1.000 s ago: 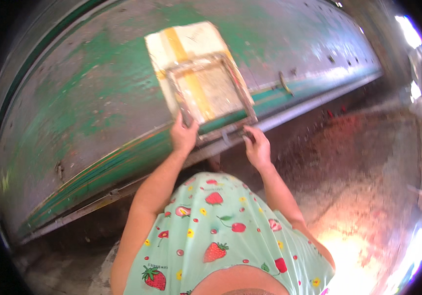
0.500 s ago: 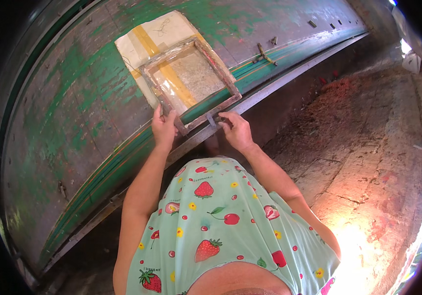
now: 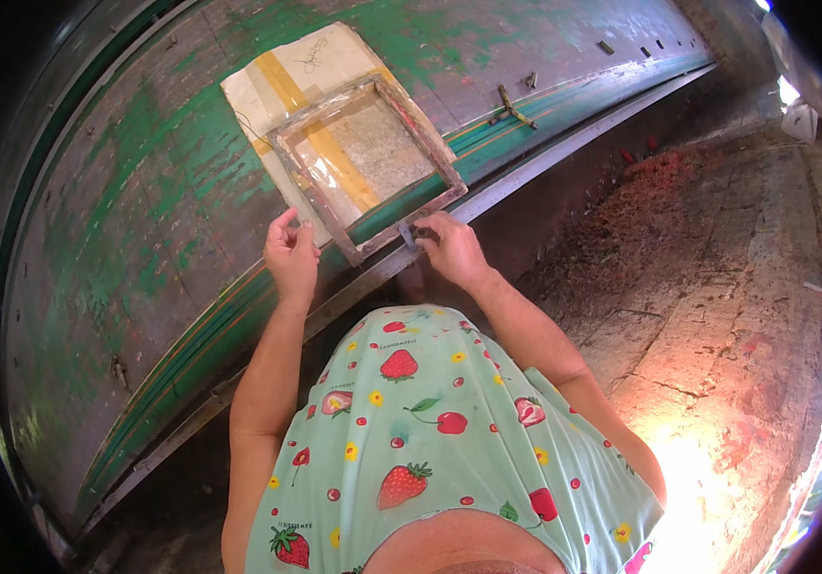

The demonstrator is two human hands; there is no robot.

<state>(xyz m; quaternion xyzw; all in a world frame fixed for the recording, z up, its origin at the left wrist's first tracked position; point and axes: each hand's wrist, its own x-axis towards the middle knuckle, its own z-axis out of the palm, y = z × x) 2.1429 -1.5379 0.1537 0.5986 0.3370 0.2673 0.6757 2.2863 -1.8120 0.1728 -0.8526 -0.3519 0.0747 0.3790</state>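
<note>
A wooden frame (image 3: pixel 342 236) with worn, stained bars lies over a cream cardboard sheet (image 3: pixel 250 100) taped with yellow-brown strips. Its near corner reaches the bench's front edge. My right hand (image 3: pixel 454 251) is closed at the frame's near bar, thumb and fingers pinching a small grey flat piece (image 3: pixel 407 232); its exact kind is unclear. Just left of the frame's near corner, my left hand (image 3: pixel 291 260) hovers apart from it, fingers loosely bent and spread, with nothing visible in them.
The sloping bench (image 3: pixel 153 220) has flaking green paint and a pale metal edge strip (image 3: pixel 564 153). Forked twig-like pieces (image 3: pixel 513 110) lie right of the cardboard, with small dark bits (image 3: pixel 606 47) farther along. Reddish debris (image 3: pixel 636 206) covers part of the floor (image 3: pixel 717 316).
My left hand has let go of the frame's left bar and moved left, off it. My right hand has shifted slightly left, its fingers closer around the grey piece.
</note>
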